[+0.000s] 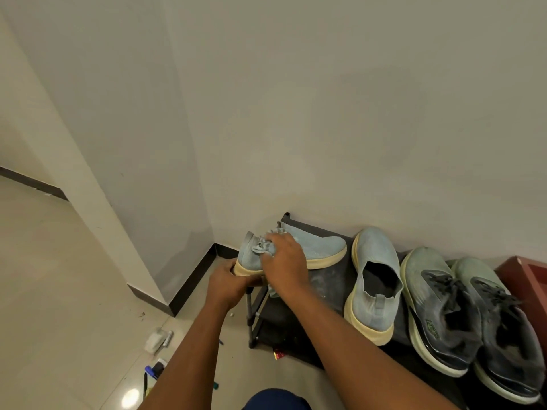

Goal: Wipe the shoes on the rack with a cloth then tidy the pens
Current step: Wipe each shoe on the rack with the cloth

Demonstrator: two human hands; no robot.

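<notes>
Left grip (229, 281) curled closed, right grip (284, 261) pressing palm-down, forearms extended

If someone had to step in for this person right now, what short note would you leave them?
Left hand grips the heel sole of a light blue shoe turned sideways at the rack's left end. Right hand presses a cloth on its upper.
Its twin and two dusty dark sneakers stand on the rack, seemingly unwiped.
Left: finish shoes, then tidy pens on the floor.

Held shoe (319, 247) over rack (331, 279) left end; three shoes right; pens (154, 372) on floor left.
</notes>
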